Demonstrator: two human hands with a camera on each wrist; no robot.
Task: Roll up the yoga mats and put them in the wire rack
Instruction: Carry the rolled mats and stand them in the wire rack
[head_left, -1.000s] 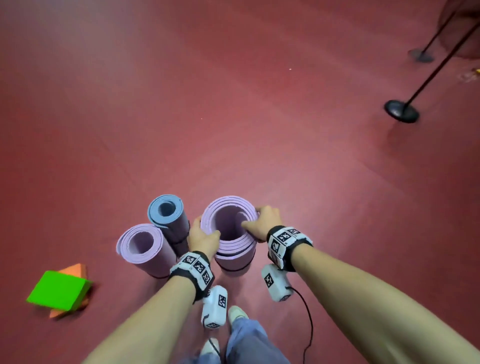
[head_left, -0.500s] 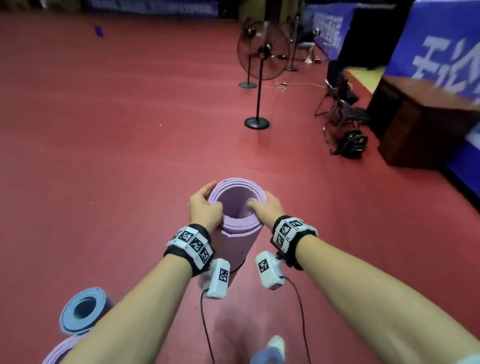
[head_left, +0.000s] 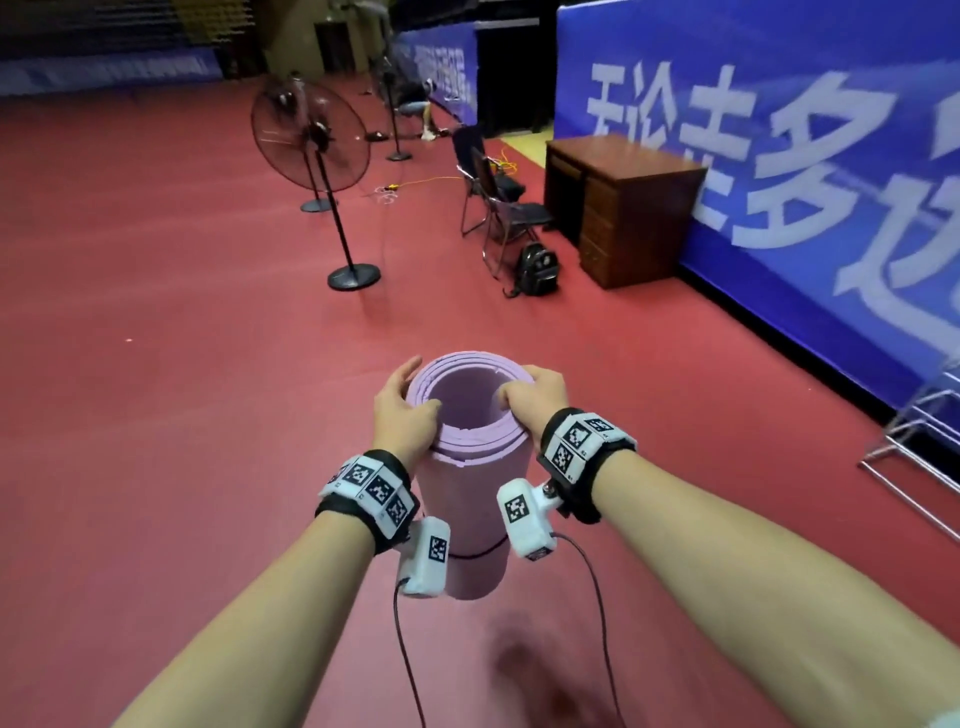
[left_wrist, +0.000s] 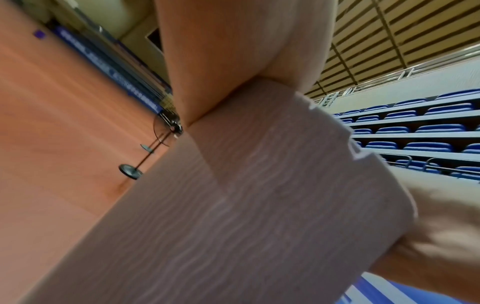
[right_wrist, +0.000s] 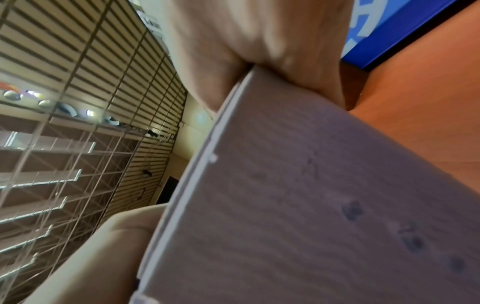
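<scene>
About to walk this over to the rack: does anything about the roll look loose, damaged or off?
Mostly fine: both hands grip the top rim of the mat, held upright, with a black strap near its lower end. The layers look loosely wound at the top, and the right wrist view shows dark smudges on its side.

We see one rolled-up purple foam yoga mat and two bare hands, a left hand and a right hand. We count two black round fans on poles, one brown wooden desk, two black folding chairs and one black backpack.
</scene>
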